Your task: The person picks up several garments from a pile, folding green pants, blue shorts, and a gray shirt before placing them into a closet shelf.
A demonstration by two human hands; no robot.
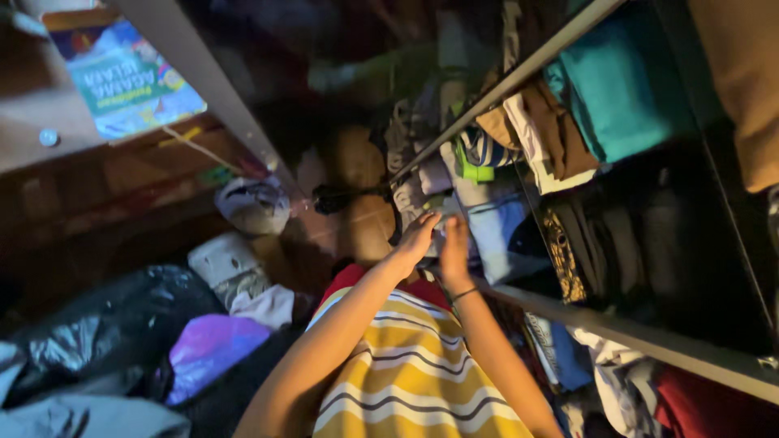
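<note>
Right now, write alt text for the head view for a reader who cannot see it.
Both bare hands, left hand and right hand, reach together into folded clothes on a dim wardrobe shelf. A yellow striped garment lies below the forearms; a black plastic bag and loose clothing sit on the floor at left.

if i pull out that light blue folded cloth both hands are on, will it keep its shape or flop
The light blue folded cloth looks soft, so it would likely flop and unfold once lifted. Packed among other folded clothes on the shelf, it may drag neighbours along. Left hand and right hand touch its edge.
</note>
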